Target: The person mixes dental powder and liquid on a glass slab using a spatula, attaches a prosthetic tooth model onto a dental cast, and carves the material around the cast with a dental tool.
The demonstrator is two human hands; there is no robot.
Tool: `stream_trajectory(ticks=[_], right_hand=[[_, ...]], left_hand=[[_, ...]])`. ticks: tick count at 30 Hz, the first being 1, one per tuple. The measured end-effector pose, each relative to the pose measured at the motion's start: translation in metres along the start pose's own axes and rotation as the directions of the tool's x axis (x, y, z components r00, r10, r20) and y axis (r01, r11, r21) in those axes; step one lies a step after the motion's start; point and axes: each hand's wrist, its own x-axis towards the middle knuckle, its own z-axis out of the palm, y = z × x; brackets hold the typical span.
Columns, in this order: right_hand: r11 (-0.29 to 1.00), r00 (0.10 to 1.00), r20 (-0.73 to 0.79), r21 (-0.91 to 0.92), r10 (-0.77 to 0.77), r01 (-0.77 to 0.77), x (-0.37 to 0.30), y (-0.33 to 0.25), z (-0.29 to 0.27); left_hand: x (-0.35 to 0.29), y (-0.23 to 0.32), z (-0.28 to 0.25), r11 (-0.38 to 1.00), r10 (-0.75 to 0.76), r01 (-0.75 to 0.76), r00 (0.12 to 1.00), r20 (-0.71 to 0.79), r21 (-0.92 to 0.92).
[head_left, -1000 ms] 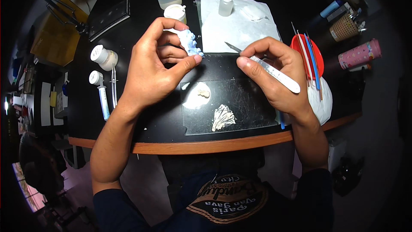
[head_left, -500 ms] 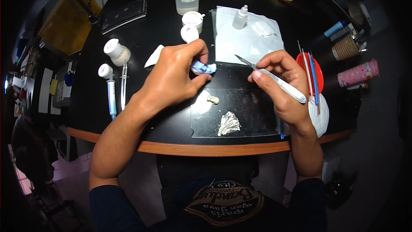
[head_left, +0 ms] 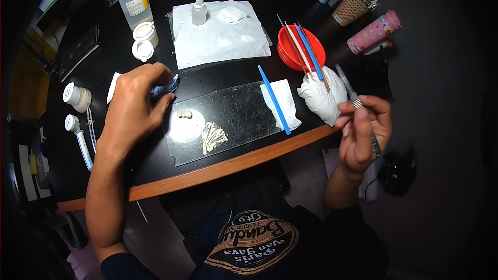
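Pinching blue moulded piece between thumb and curled fingers of my left hand; piece juts from hand's right side, partly hidden. My right hand grips scalpel, near white bundle.

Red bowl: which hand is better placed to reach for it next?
Probably the right hand: it is nearer the bowl, though it holds a slim knife. The left hand is farther off, left of the clear plate, holding a small blue piece.
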Motion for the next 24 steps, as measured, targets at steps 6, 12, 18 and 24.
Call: stream_trajectory(ticks=[6,12,18,24], right_hand=[[0.88,0.959,0.269,-0.431,-0.083,0.197,-0.054,0.025,-0.02],[0.807,0.913,0.377,-0.484,-0.157,0.339,-0.076,0.054,-0.024],[0.79,0.859,0.489,-0.464,-0.149,0.401,-0.069,0.05,-0.037],[0.887,0.933,0.348,-0.394,-0.098,0.24,-0.08,0.034,-0.043]], left_hand=[[0.001,0.008,0.002,0.988,0.14,-0.138,0.99,-0.029,0.063],[0.008,0.015,0.015,0.973,0.229,-0.227,0.971,-0.067,0.034],[0.001,0.002,0.004,0.974,0.22,-0.213,0.97,-0.104,0.076],[0.009,-0.003,0.004,0.962,0.268,-0.256,0.952,-0.15,0.096]])
